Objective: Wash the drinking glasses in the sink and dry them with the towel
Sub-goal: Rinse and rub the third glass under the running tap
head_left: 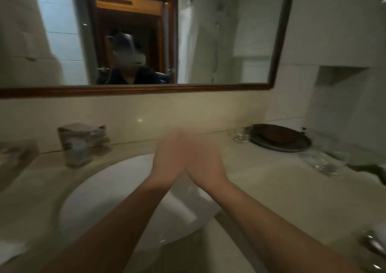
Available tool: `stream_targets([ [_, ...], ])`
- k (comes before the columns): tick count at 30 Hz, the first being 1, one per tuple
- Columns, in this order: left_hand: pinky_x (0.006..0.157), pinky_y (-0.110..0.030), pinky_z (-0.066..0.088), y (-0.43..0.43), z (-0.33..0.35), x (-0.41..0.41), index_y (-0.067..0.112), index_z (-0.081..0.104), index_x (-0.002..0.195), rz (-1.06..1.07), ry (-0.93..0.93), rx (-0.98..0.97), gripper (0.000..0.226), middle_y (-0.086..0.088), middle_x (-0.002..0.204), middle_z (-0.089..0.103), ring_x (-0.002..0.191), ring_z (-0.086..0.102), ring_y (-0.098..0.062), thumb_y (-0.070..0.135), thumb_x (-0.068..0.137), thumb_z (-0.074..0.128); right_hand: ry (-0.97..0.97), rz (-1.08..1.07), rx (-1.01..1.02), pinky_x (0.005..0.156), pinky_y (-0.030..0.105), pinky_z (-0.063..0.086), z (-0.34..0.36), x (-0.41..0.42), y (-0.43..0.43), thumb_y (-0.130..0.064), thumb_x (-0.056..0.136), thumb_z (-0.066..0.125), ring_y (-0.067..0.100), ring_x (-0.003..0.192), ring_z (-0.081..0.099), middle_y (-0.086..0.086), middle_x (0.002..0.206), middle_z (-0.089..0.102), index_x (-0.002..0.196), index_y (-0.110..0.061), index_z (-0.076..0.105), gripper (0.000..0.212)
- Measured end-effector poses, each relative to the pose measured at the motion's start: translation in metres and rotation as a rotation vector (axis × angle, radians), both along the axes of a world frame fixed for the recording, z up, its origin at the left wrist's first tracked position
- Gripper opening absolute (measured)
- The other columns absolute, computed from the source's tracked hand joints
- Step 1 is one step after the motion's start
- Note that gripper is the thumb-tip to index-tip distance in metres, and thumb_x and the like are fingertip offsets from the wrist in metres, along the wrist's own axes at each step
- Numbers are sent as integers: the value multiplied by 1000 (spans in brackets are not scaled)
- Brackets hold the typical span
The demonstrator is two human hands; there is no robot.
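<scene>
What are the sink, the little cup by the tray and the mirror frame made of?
Sink: probably glossy white ceramic, smooth and shiny. Little cup: likely clear glass, see-through though blurred. Mirror frame: looks like polished reddish-brown wood, or a wood-look finish.

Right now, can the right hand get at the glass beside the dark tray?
Probably yes: the right hand holds nothing, and only bare counter lies between it and the glass.

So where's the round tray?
In the head view, the tray sits at the back of the counter, right of the sink, with a small glass just beside its left edge.
</scene>
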State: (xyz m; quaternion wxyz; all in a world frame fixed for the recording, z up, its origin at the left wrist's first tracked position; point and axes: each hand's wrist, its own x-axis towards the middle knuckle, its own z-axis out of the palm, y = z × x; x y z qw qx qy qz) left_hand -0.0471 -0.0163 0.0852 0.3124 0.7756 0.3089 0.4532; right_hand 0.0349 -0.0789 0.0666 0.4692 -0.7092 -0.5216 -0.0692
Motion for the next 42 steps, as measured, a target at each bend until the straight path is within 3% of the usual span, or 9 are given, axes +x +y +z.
stream_targets([
  [8,79,-30,49,-11,-32,163,32,66,80,-226,218,-65,25,12,84,70,87,66,-17,27,96,47,3,-328,-192,59,35,53,-25,150,-36,-30,77,54,18,66,63,0,72,68,87,-24,68,18],
  [11,92,-37,53,-3,-55,191,35,71,100,-322,422,-68,33,8,103,74,101,68,-20,45,90,40,102,-378,-244,61,33,50,-38,187,-36,-22,84,60,16,62,60,0,63,64,67,-17,64,19],
  [15,96,-31,51,13,-70,202,27,70,121,-295,501,135,28,5,120,71,113,64,-17,32,98,54,292,-421,-92,72,24,45,-43,218,-21,-12,79,67,15,83,62,-2,90,66,86,-21,66,11],
  [20,110,-35,38,13,-83,206,25,56,133,-315,646,322,35,2,135,53,127,47,-22,37,102,46,233,-490,5,106,34,38,-34,247,15,-36,72,87,27,130,40,9,142,38,143,-12,38,90],
  [24,111,-35,36,3,-85,203,28,49,139,-276,723,362,55,3,137,45,128,42,-20,49,98,19,363,-522,-69,116,45,32,-19,265,52,-55,57,93,32,142,35,11,155,37,158,-13,11,137],
  [26,109,-33,37,1,-83,197,30,52,132,-278,695,385,71,5,131,47,121,44,-18,52,84,5,483,-538,-64,114,45,35,-19,270,72,-52,58,93,33,138,43,11,147,49,157,-18,13,131],
  [31,101,-34,42,8,-81,189,31,54,106,-316,622,302,28,7,115,51,111,47,-17,40,93,31,385,-572,-89,108,40,37,-31,264,95,-54,65,79,23,112,62,-1,110,68,127,-22,46,78],
  [36,90,-35,49,9,-77,189,28,60,90,-321,567,263,17,7,106,54,100,50,-16,31,97,45,383,-349,-84,89,38,56,-29,245,91,-49,64,85,12,94,64,-9,94,64,117,-25,52,67],
  [42,92,-31,50,8,-71,158,27,69,117,-453,556,391,29,8,115,57,103,56,-12,27,99,47,383,49,-219,60,24,59,-9,200,62,-29,66,92,13,87,67,5,103,69,112,-18,56,60],
])
